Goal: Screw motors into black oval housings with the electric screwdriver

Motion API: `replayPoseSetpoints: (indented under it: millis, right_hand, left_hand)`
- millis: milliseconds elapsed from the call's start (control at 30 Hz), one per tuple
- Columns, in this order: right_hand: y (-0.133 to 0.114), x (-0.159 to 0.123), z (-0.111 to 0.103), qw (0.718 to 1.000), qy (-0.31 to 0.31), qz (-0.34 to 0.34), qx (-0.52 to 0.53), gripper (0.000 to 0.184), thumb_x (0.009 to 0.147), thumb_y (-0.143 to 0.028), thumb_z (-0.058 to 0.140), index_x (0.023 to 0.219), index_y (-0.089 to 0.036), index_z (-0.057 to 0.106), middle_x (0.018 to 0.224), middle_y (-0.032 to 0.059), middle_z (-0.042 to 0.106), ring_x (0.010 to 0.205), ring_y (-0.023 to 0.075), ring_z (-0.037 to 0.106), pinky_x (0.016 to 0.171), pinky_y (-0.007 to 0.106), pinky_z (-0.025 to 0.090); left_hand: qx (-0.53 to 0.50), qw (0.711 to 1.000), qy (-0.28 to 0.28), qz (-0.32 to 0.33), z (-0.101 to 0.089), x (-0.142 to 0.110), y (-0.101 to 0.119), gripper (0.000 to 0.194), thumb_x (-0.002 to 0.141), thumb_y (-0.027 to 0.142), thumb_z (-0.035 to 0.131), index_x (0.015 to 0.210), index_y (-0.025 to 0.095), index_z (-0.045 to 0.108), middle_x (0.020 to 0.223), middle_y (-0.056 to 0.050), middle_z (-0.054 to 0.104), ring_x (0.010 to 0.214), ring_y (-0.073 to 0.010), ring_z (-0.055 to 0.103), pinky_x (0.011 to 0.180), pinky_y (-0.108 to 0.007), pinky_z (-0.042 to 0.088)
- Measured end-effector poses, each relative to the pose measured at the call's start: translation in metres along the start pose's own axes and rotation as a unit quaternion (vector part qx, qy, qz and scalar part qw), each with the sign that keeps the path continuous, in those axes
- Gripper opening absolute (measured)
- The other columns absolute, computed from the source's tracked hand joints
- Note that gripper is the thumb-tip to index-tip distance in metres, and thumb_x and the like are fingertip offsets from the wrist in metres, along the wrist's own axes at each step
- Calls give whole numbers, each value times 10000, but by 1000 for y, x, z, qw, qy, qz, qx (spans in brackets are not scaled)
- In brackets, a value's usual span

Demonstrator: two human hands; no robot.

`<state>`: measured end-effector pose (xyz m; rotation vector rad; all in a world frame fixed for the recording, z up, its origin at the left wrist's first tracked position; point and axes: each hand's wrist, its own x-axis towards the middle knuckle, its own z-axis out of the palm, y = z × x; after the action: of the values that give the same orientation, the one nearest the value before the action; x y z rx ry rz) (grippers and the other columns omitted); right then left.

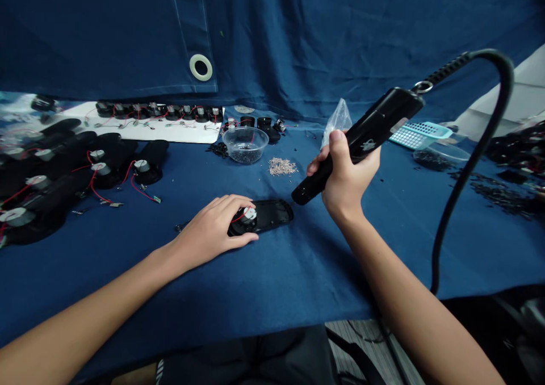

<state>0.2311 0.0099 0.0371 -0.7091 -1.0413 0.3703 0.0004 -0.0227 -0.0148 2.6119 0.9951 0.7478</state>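
- A navy cloth backdrop (106, 33) hangs behind the bench, with one white ring grommet (201, 67).
- A blue cloth table cover (272, 294) spreads under everything.
- One white sheet (170, 132) carries a row of about eight small black motor units (215, 114) with red wires.
- About seven long black plastic housings (147, 160) lie overlapped at left, so the count is rough; each shows a white-capped motor and red wires.
- The right hand (344, 180) is closed around one black corded electric screwdriver (361, 141), its tip just above the far end of the other housing. Its black cord (468, 163) arcs up and away.
- The left hand (208, 231) lies curved, fingers together, pressing down on one black oval plastic housing (272, 214), flat on the cloth, with a white-capped motor (250, 213) beneath the fingertips.
- One teal plastic basket (419, 135) sits at right, near one round clear dish (440, 156) of dark pieces.
- One clear plastic bag (338, 122) stands behind the screwdriver.
- One clear glass bowl (246, 145) holds dark screws.
- One small pile of silver screws (282, 167) lies loose beside it.
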Motion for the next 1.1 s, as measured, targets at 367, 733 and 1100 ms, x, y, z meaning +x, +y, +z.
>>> replayPoseSetpoints:
  millis: [367,733,1100]
  right_hand:
    - [-8,-1,2,998,19,37,37,247,777,-372,692,831,-239,490,547,-91,525,364,79,517,377,206,407]
    - [-8,-2,2,1000,12,21,16,222,800,-365,672,835,-240,492,541,-89,519,369,86,522,376,211,408]
    - [0,2,-1,1000,-1,-2,-2,229,819,-370,648,871,-243,465,559,-95,513,373,78,521,401,215,409]
  left_hand:
    - [0,1000,1,0,0,-1,-1,427,811,394,691,1148,227,489,1223,-34,582,1101,-206,559,977,-376,434]
    - [-3,1000,2,1,0,-1,-1,434,812,406,684,1155,222,494,1221,-42,585,1096,-214,564,972,-384,437]
    - [-3,1000,-4,-2,0,-1,-1,417,822,411,675,1148,229,489,1226,-36,580,1100,-208,557,963,-378,435]
